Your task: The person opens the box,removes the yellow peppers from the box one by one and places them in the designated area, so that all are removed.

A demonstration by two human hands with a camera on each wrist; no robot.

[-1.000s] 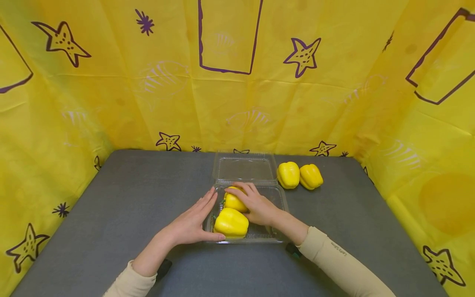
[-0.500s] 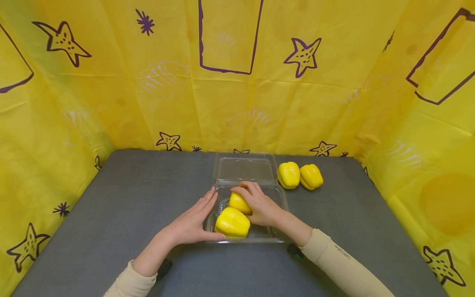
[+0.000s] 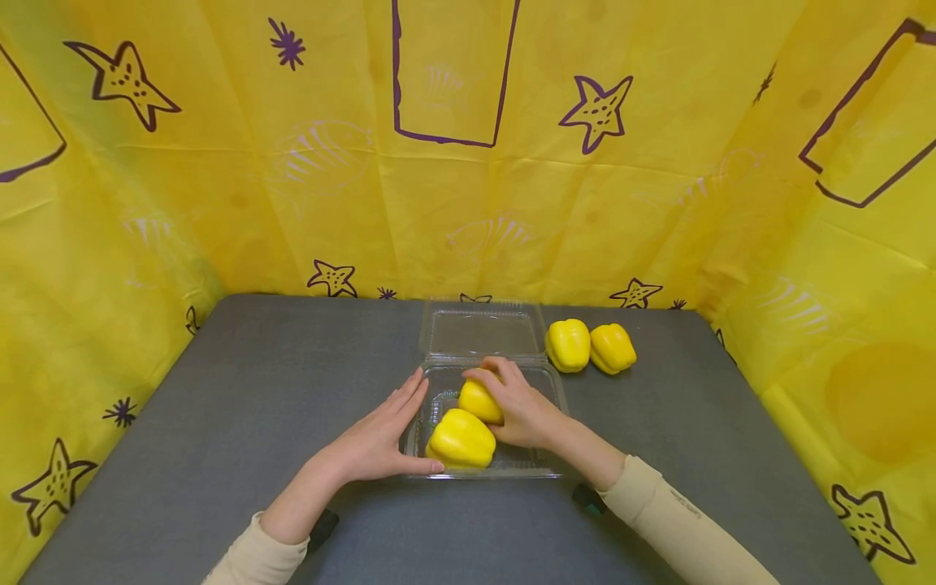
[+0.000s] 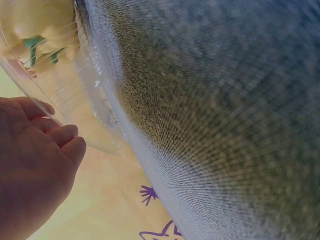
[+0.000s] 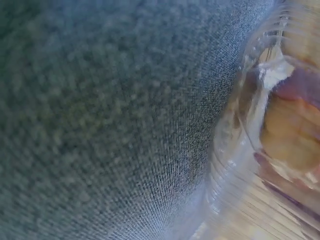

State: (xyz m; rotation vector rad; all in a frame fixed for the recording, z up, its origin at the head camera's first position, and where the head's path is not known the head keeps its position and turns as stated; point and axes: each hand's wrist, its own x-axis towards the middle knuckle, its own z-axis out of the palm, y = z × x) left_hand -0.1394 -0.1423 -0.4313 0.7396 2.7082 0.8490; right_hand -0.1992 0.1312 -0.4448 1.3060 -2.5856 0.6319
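Observation:
A clear plastic clamshell container [image 3: 537, 467] lies on the dark table, its lid [image 3: 483, 331] folded back away from me. Inside it are two yellow bell peppers. My right hand [image 3: 522, 406] grips the farther bell pepper [image 3: 478, 400], fingers over its top and thumb at its near side. The nearer bell pepper [image 3: 461, 439] lies against it by the front wall. My left hand [image 3: 376, 439] rests along the container's left side, fingers straight, thumb at the front rim. In the left wrist view, green stems [image 4: 32, 47] show through the plastic beside the left hand [image 4: 40, 150].
Two more yellow bell peppers, one [image 3: 568, 345] next to the lid and another [image 3: 613, 348] touching its right side, lie on the dark table [image 3: 307, 366]. Yellow patterned cloth [image 3: 468, 187] hangs along the back and both sides.
My right hand has slid the farther bell pepper to the right inside the container. The nearer pepper has shifted slightly right too. My left hand has stayed in place.

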